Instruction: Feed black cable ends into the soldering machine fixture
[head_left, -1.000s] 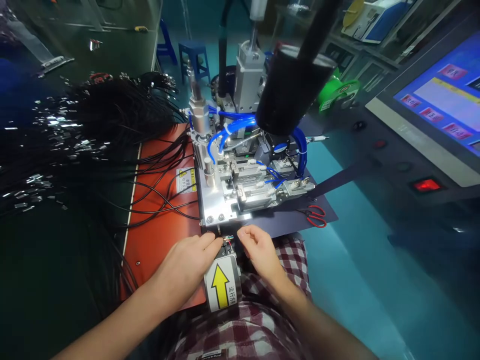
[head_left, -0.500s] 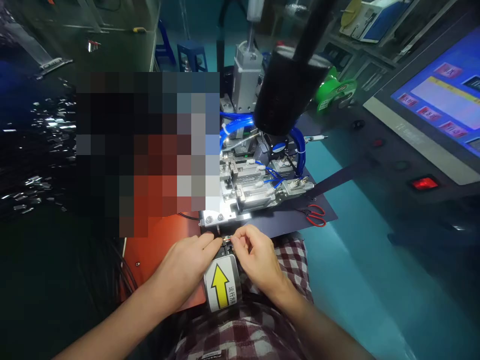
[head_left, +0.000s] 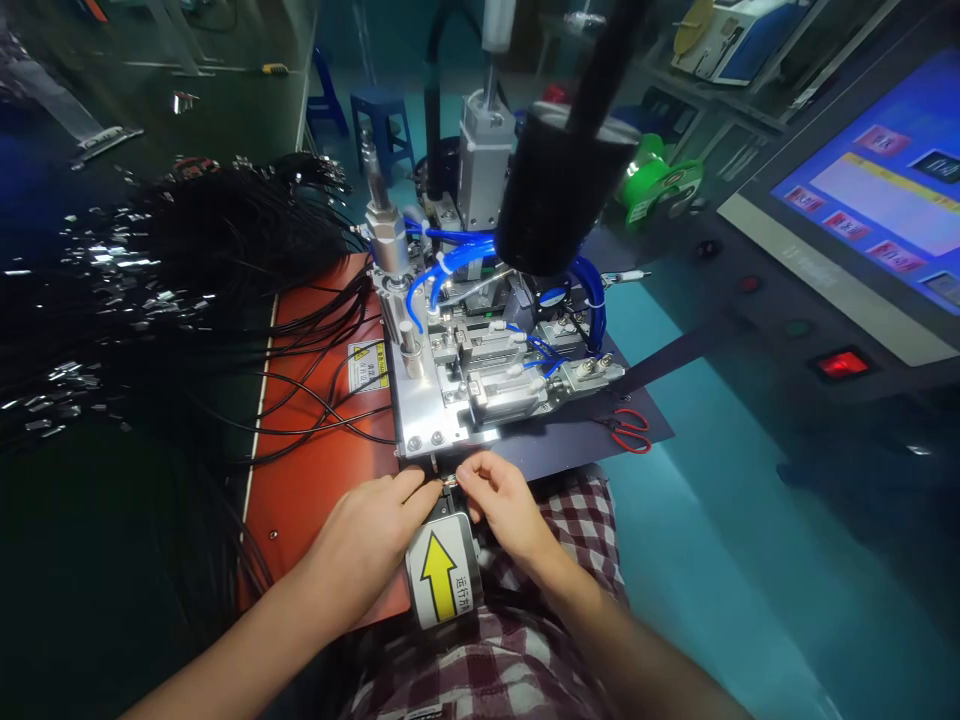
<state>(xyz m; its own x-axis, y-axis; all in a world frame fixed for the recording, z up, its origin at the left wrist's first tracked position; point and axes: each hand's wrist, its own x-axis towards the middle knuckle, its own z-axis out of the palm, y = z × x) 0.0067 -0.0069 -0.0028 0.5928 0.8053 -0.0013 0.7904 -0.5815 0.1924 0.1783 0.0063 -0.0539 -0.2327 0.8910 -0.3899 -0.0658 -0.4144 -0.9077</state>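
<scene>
At the front edge of a metal machine [head_left: 427, 400], my left hand [head_left: 379, 520] and my right hand [head_left: 504, 500] meet fingertip to fingertip. Between them is a small shiny metallic piece [head_left: 449, 481], too small to make out well. My left fingers are pressed together at its left side; my right thumb and index finger pinch at its right side. Just below the fingertips sits a rounded cover with a yellow arrow label [head_left: 441, 575]. Whatever lies under the fingers is hidden.
Black cables [head_left: 322, 400] cross the orange table [head_left: 300, 510] at left, leading to a large cable bundle [head_left: 247, 220]. Red-handled scissors [head_left: 631, 430] lie at right on a dark plate. A black cylinder [head_left: 559, 190] hangs over the machine. A touch screen [head_left: 885, 200] stands at right.
My right hand has shifted slightly left and its fingers have moved a little at the small piece. My left hand stays nearly in place. The blurred block over the table and cables is gone.
</scene>
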